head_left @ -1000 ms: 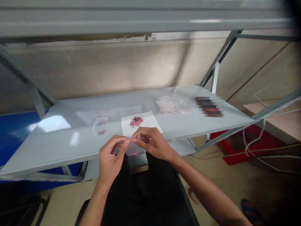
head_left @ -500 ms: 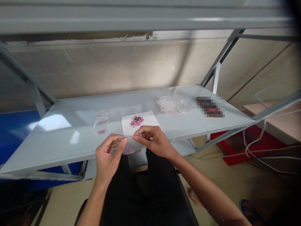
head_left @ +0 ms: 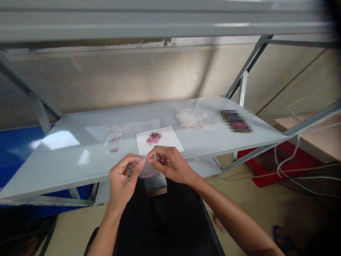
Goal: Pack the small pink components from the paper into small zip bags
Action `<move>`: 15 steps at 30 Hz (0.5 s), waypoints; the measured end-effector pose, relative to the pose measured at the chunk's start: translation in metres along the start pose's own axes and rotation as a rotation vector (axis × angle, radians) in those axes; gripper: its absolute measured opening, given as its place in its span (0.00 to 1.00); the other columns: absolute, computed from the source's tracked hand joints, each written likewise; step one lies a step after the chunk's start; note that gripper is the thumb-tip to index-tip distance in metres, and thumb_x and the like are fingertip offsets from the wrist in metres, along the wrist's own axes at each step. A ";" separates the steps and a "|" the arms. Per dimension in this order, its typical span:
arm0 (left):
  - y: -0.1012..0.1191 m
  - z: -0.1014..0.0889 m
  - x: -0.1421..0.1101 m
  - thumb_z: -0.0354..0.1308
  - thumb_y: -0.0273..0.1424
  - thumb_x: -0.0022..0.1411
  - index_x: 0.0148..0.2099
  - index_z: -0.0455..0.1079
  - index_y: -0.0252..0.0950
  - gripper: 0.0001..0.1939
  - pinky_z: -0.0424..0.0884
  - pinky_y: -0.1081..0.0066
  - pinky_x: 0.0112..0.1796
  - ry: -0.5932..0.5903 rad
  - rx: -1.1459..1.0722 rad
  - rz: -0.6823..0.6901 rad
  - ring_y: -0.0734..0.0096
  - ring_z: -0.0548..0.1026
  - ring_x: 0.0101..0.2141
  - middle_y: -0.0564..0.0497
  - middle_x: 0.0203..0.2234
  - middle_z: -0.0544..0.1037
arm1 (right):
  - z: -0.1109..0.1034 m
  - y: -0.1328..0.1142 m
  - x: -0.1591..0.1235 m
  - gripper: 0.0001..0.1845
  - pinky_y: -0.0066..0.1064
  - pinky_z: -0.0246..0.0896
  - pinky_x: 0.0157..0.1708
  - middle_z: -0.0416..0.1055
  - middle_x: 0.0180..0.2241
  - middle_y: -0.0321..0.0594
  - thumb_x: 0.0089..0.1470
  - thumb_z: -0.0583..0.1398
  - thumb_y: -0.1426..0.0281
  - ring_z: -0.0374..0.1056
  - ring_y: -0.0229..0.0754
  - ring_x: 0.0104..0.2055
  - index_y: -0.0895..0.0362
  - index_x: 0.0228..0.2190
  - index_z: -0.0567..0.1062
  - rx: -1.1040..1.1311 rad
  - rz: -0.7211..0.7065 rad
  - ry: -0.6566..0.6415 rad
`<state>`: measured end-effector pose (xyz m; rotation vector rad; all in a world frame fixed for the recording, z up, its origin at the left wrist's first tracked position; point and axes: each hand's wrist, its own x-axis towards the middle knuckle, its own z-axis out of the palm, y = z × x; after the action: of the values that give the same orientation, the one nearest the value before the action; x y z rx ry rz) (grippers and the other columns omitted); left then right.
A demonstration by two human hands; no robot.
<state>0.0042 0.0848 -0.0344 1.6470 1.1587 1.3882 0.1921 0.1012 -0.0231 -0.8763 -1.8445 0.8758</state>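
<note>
Both hands pinch the red-striped top edge of a small clear zip bag [head_left: 149,172], which hangs over the table's front edge with pink pieces at its bottom. My left hand [head_left: 125,177] is closed on the strip's left part. My right hand [head_left: 170,163] grips it just to the right, the fingertips nearly touching the left ones. Behind the hands, a pile of pink and dark beads [head_left: 154,138] rests on a white paper sheet [head_left: 174,140]. Another zip bag [head_left: 113,138], with pink pieces inside, lies flat on the table to the left.
A heap of clear bags [head_left: 193,119] lies on the grey table [head_left: 90,156], right of the paper. Farther right is a blurred-out dark object [head_left: 236,121]. A metal beam [head_left: 170,21] crosses above. White cables [head_left: 278,167] hang at the right over a red base.
My right hand has moved slightly left along the bag's strip, closer to my left hand. The hands and bag sit a little lower; the view has shifted slightly.
</note>
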 end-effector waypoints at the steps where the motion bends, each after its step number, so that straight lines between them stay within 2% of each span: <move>1: 0.001 0.001 0.000 0.66 0.33 0.62 0.35 0.77 0.36 0.06 0.72 0.73 0.36 -0.004 -0.006 -0.006 0.69 0.76 0.33 0.51 0.29 0.78 | 0.000 -0.001 0.000 0.08 0.27 0.55 0.27 0.72 0.29 0.35 0.63 0.61 0.67 0.58 0.32 0.25 0.57 0.34 0.77 -0.011 -0.015 -0.002; 4: 0.003 0.001 0.001 0.67 0.34 0.62 0.35 0.77 0.36 0.06 0.72 0.72 0.36 -0.007 -0.017 -0.017 0.67 0.76 0.33 0.50 0.30 0.78 | -0.002 0.000 -0.001 0.09 0.28 0.54 0.27 0.72 0.29 0.35 0.63 0.62 0.66 0.58 0.33 0.25 0.57 0.33 0.78 -0.016 -0.022 0.012; 10: 0.001 -0.007 0.002 0.67 0.32 0.62 0.36 0.77 0.38 0.04 0.72 0.73 0.36 0.047 -0.024 -0.015 0.69 0.75 0.34 0.52 0.30 0.77 | -0.010 0.009 -0.002 0.16 0.28 0.49 0.23 0.70 0.25 0.34 0.61 0.64 0.57 0.54 0.32 0.22 0.57 0.31 0.78 0.080 0.119 0.078; 15: 0.001 -0.004 0.002 0.68 0.31 0.61 0.38 0.78 0.38 0.03 0.71 0.75 0.31 -0.047 -0.093 -0.032 0.71 0.75 0.31 0.52 0.31 0.78 | -0.010 0.003 -0.003 0.15 0.28 0.53 0.26 0.69 0.27 0.34 0.63 0.63 0.59 0.56 0.32 0.24 0.57 0.32 0.77 0.035 0.025 0.040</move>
<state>0.0001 0.0858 -0.0319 1.5814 1.0735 1.3560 0.2031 0.1021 -0.0231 -0.8908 -1.7825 0.8967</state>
